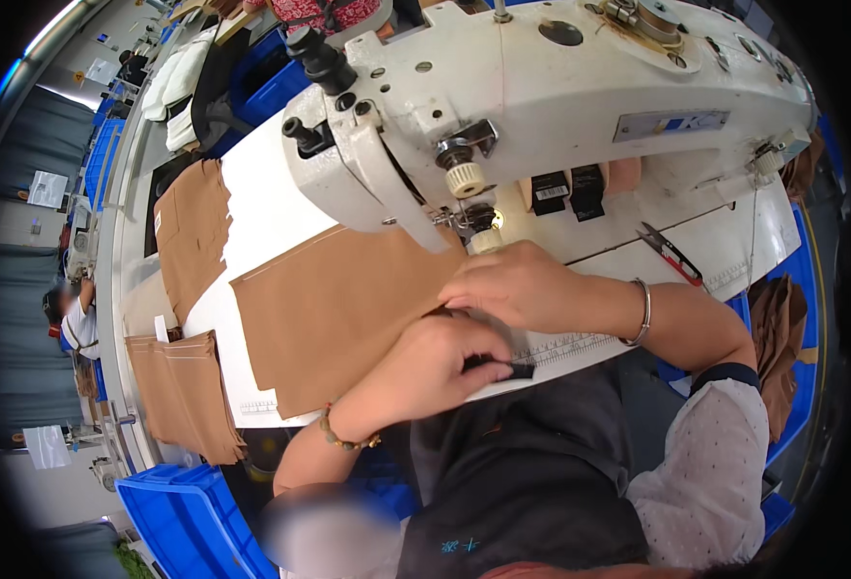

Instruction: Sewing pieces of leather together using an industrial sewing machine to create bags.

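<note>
Dark apron nearest. Left hand (beaded bracelet on that wrist) is at the table's near edge, thumb and curled fingers closed on a small black piece, mostly hidden in the grip. Right hand is just beyond, fingertips touching the edge of the brown panel; can't tell if they pinch it or only press.

Panel lies flat on the white tabletop, left of the hands, far edge by the sewing machine head. Red-and-black snips lie to the right, open tips away from the person. Black labels sit under the machine arm. Stacked brown pieces are at left, with another brown piece farther up. Co-worker sits in the far left background.
</note>
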Demonstrator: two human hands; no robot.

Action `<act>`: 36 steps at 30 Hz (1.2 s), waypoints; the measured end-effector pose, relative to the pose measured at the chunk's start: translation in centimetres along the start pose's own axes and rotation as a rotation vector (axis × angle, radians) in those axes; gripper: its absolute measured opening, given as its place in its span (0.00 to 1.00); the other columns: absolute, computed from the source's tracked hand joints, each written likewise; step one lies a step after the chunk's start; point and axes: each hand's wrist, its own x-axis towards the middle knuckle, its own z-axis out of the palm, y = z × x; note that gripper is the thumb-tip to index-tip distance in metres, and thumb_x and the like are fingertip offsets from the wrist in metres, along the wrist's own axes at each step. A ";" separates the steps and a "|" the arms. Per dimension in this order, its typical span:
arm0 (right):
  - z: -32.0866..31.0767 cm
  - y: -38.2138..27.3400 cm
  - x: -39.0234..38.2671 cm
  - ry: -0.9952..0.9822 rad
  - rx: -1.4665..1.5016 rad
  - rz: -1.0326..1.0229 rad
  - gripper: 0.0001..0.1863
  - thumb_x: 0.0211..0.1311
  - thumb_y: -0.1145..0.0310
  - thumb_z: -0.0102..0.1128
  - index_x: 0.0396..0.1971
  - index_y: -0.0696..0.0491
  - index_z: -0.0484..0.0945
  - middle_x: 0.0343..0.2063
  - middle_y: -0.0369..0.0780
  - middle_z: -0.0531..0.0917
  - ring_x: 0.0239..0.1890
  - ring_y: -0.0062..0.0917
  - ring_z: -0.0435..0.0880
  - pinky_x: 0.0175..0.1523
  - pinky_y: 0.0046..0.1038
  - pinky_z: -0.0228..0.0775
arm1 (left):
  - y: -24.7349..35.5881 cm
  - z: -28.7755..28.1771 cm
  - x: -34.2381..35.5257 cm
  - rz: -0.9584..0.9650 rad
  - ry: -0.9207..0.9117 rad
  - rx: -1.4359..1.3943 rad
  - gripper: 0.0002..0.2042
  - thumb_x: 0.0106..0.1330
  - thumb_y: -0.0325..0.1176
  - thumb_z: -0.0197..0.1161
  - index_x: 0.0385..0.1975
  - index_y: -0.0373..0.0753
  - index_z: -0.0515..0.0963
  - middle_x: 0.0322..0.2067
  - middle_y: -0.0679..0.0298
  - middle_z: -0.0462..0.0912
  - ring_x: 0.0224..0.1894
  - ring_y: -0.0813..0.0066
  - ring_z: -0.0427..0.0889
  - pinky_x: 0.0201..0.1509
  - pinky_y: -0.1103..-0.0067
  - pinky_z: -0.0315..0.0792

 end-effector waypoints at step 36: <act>0.3 -1.3 -0.4 -0.302 -0.368 0.032 0.08 0.59 0.66 0.68 0.38 0.47 0.86 0.28 0.34 0.76 0.28 0.29 0.82 0.33 0.32 0.75 | 1.7 -0.4 -8.9 0.107 -0.140 -0.120 0.04 0.60 0.30 0.73 0.31 0.45 0.84 0.27 0.73 0.83 0.32 0.71 0.80 0.66 0.64 0.63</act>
